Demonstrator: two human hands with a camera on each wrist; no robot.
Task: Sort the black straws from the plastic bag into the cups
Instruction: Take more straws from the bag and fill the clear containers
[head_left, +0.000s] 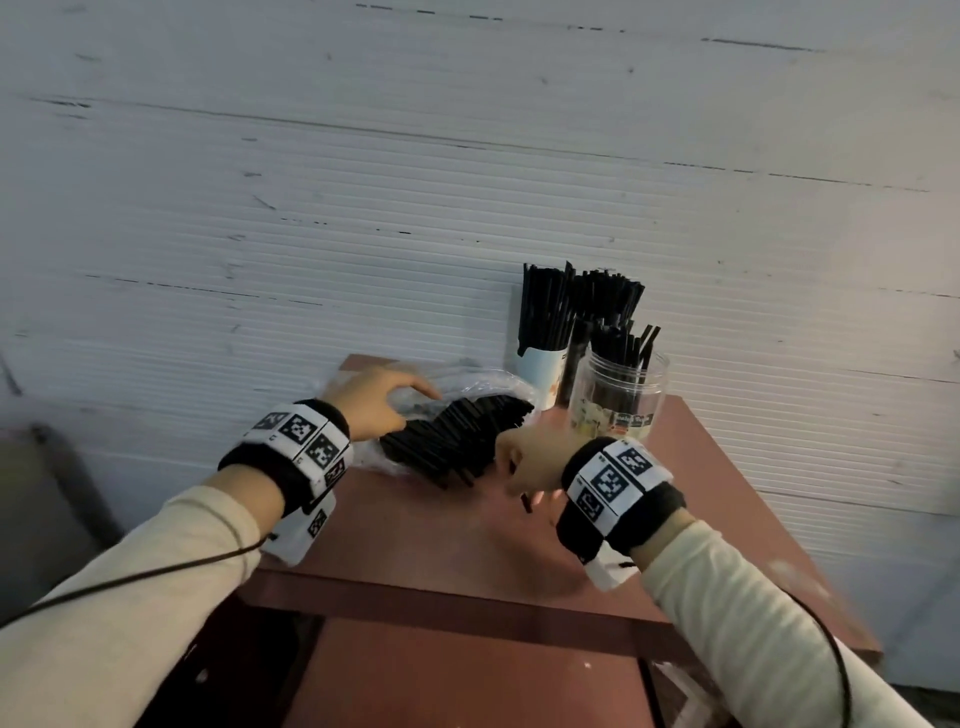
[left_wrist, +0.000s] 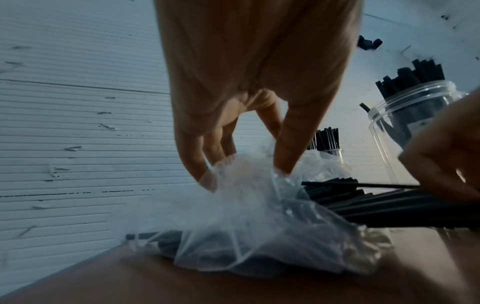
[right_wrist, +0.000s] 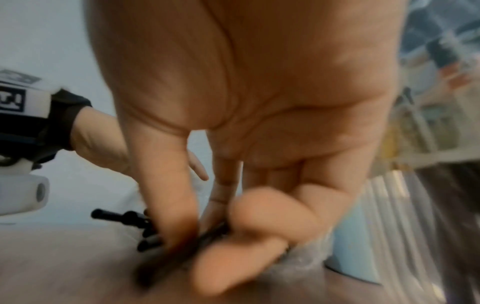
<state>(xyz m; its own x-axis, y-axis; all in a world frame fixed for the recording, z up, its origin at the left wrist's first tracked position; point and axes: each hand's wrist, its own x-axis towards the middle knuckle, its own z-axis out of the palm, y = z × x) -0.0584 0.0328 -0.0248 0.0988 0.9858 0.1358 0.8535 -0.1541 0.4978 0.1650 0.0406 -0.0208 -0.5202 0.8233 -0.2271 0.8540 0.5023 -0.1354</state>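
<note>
A clear plastic bag (head_left: 467, 379) full of black straws (head_left: 457, 436) lies on the red-brown table (head_left: 431, 540). My left hand (head_left: 374, 400) is at the bag's left end; in the left wrist view my left hand (left_wrist: 244, 172) pinches the crumpled plastic bag (left_wrist: 246, 216) between thumb and fingers. My right hand (head_left: 524, 462) is at the near ends of the straws; in the right wrist view my right hand (right_wrist: 202, 236) pinches a few black straws (right_wrist: 146, 244) between thumb and fingers. A white paper cup (head_left: 540, 374) and a clear jar (head_left: 618, 405) behind the bag hold upright straws.
A white ribbed wall (head_left: 467, 182) rises right behind the table. A second clear cup of straws (head_left: 608, 301) stands at the back between the other two. The table's front edge (head_left: 467, 608) is close to my wrists, with a grey object (head_left: 47, 493) to the left.
</note>
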